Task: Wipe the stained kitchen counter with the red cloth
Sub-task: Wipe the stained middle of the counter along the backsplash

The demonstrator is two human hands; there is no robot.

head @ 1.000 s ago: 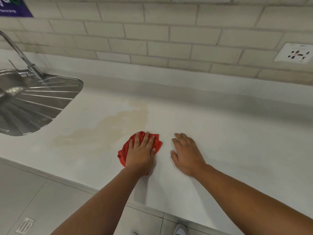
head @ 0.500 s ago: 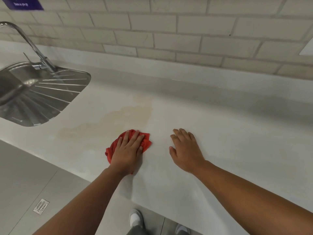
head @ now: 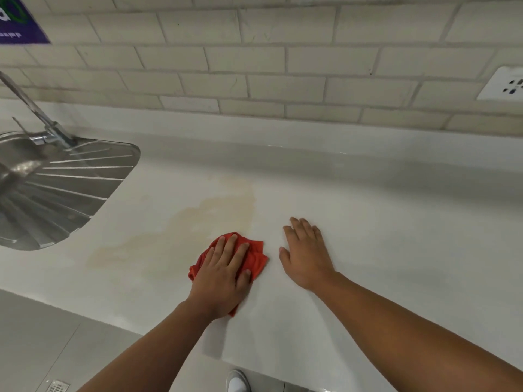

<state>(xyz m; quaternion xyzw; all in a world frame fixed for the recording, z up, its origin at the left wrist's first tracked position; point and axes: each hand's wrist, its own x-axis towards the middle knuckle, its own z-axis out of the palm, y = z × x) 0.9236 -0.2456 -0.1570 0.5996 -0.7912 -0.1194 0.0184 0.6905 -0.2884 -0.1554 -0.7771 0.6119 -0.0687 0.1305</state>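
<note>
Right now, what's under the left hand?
The red cloth, bunched and pressed flat on the counter by the left hand. Whether stain lies beneath the cloth is hidden.

Bare forearms, white shoe below

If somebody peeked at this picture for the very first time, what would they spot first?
Probably the red cloth, bright against the pale counter, with the left hand pressed flat on it near the counter's front edge. Next, the yellowish stain spreading from the cloth toward the shiny metal sink on the left. The right hand rests flat on bare counter beside the cloth.
</note>
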